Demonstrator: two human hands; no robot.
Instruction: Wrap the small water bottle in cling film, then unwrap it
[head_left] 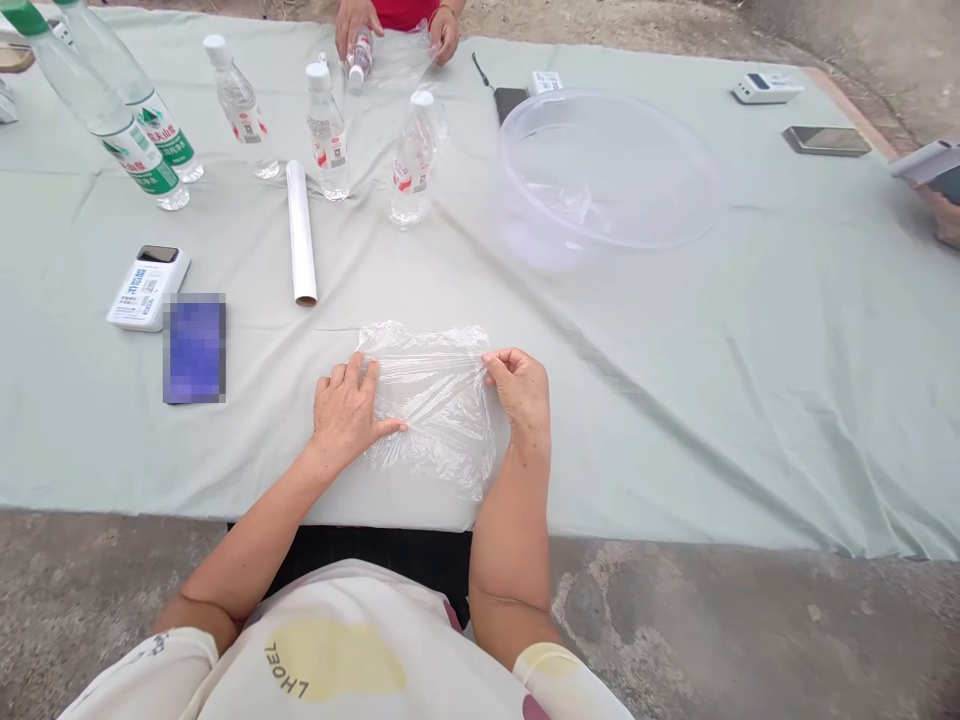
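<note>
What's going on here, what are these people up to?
A person has their left hand spread flat on a crumpled sheet of clear plastic wrap, with their right hand at its right edge, on a cloth-covered table. Across the table, another person's hand is on a water bottle. Between them stand more water bottles, a roll of plastic wrap and a clear plastic basin.
</note>
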